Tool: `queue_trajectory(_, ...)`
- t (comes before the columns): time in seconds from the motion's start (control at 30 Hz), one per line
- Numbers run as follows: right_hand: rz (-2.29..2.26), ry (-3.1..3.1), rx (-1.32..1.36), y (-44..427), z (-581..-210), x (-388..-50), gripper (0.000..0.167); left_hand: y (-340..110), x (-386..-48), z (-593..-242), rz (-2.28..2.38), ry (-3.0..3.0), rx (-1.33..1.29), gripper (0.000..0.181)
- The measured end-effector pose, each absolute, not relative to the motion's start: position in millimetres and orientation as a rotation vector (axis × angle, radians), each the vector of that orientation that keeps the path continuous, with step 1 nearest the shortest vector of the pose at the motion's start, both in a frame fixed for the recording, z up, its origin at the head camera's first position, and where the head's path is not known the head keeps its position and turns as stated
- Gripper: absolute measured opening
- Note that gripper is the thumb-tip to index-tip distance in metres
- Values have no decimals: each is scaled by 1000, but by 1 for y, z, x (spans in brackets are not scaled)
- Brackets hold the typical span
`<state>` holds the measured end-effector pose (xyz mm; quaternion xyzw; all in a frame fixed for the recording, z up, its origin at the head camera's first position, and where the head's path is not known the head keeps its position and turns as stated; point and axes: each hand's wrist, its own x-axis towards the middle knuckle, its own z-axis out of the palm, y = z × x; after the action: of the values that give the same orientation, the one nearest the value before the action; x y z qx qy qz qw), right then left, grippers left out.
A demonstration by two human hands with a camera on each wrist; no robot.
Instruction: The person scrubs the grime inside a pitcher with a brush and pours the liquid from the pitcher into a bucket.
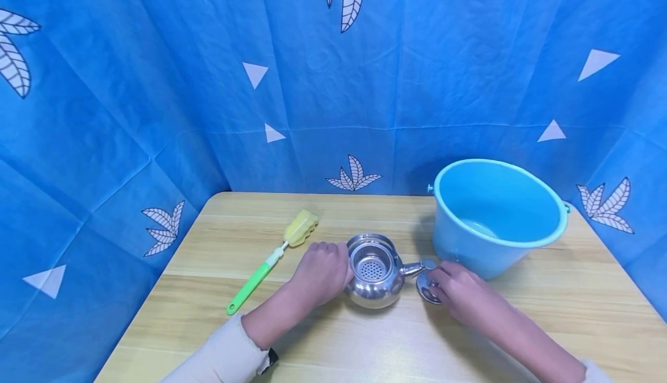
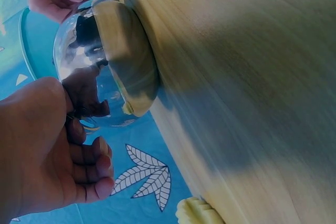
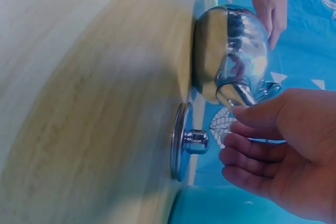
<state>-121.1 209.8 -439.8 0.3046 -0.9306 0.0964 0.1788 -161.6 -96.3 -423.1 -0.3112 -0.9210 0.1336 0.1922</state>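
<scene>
two bare hands over one light wood-grain worktop (image 1: 383,345). right hand (image 1: 464,291): partway open, fingers loosely bent, gap between thumb and fingertips, clear of the lid's knob (image 3: 197,141); can't tell if it touches the spout (image 1: 413,269). one round shiny metal lid (image 1: 425,291) lies flat just under it, knob up, right of mid-worktop. left hand (image 1: 322,272): fingers curled, gripping the left side of one round silver metal teapot (image 1: 372,297). teapot upright, lid off, around mid-worktop, one perforated metal strainer (image 1: 372,269) in its mouth. one green-handled brush with yellow sponge head (image 1: 255,284) slants nearer the left edge, head toward the far edge. one light-blue plastic bucket (image 1: 460,247) stands near the far right corner. blue leaf-print cloth (image 1: 448,81) beyond the far edge.
</scene>
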Motion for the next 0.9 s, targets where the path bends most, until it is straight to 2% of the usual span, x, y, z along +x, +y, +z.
queue_trajectory(0.4, 289, -2565, 899, 206, -432, -118, 21, -97, -162, -425, 376, -2593, -870, 40)
queue_trajectory(0.9, 362, -2557, 907, 199, -420, -115, 10, -95, -163, -425, 360, -2608, -857, 40)
